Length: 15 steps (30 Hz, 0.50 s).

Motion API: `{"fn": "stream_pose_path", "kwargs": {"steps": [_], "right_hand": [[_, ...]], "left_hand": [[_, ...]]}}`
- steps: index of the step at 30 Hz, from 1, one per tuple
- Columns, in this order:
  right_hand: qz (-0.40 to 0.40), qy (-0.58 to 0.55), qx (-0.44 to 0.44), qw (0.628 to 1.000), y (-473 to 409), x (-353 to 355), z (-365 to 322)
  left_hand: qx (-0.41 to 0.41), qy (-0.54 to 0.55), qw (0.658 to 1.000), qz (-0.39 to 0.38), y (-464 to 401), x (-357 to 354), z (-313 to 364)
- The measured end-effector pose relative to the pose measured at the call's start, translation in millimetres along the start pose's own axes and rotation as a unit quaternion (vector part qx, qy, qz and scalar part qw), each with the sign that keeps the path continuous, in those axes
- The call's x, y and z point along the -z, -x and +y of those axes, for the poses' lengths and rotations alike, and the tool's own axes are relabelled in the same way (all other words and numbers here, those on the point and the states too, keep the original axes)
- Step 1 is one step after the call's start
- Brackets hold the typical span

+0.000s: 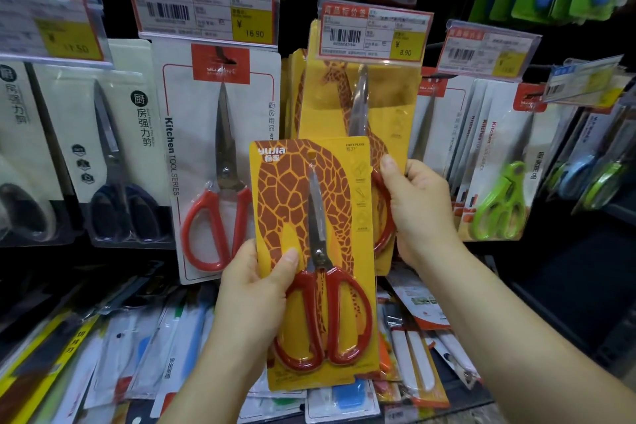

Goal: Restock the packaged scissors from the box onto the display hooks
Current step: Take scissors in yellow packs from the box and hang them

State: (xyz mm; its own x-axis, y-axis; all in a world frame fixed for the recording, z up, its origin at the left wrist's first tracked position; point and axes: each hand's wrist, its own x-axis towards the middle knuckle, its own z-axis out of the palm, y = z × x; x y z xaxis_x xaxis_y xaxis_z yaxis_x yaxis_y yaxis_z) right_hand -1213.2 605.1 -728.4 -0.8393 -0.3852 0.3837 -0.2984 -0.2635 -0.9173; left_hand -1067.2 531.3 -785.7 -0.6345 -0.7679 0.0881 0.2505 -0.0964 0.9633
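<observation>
My left hand (253,289) grips a yellow giraffe-print pack of red-handled scissors (316,262) by its left edge, thumb on the front, holding it upright in front of the display. Behind it hangs a stack of the same giraffe packs (385,107) on a hook under the 8.90 price tag (373,33). My right hand (418,213) holds the lower right edge of that hanging stack, thumb on its front. The hook itself is hidden by the price tag. No box is in view.
Left of the giraffe stack hangs a white "Kitchen Tool Series" scissors pack (220,165) under the 16.90 tag. Dark-handled scissors (120,162) hang further left, green-handled ones (499,182) to the right. Several packaged knives and tools (144,354) lie on the shelf below.
</observation>
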Motion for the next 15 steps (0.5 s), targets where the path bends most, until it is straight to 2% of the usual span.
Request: {"fn": "stream_pose_path", "kwargs": {"steps": [15], "right_hand": [[-0.036,-0.001,-0.017,0.999,2.9,3.5,3.9]], "left_hand": [[0.023,0.007,0.999,-0.023,0.3,-1.1,-6.1]]}}
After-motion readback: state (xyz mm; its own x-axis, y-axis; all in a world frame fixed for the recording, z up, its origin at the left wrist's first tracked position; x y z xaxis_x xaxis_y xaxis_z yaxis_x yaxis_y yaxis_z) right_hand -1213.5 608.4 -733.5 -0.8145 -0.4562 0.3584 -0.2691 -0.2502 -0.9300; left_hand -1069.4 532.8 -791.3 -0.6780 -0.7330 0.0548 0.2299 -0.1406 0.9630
